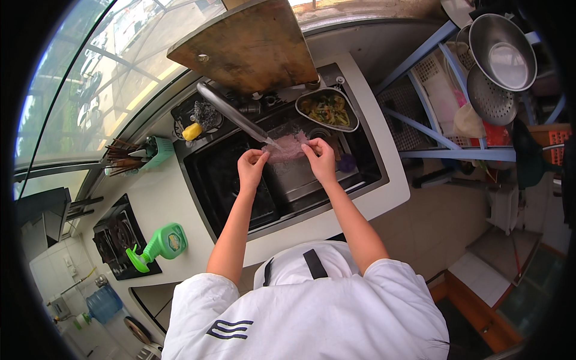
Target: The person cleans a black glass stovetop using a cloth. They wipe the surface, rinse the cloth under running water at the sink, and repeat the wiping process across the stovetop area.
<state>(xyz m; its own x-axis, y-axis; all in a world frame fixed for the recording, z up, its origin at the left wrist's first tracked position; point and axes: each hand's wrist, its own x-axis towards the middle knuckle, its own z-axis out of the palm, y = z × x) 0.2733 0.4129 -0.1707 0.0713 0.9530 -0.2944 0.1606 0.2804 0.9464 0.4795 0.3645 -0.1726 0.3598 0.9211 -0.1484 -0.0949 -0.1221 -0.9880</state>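
A wet pinkish cloth [288, 148] is stretched between my two hands above the dark sink [297, 182]. My left hand [250, 168] pinches its left end between thumb and fingers. At the right end, my right hand [320, 158] grips the cloth the same way. Water runs from the metal faucet [231, 112] onto the cloth's middle. A triangular strainer basket [354, 122] with vegetable scraps sits at the sink's back right corner. Something round and purple [347, 163] lies in the sink, right of my right hand.
A wooden cutting board [252, 49] leans behind the sink. Left of it are a yellow sponge [192, 132], steel wool [204, 114] and a chopstick holder [157, 153]. A green spray bottle [166, 241] lies on the counter near the gas stove [119, 236]. Metal bowls [503, 51] hang on a blue rack [454, 155].
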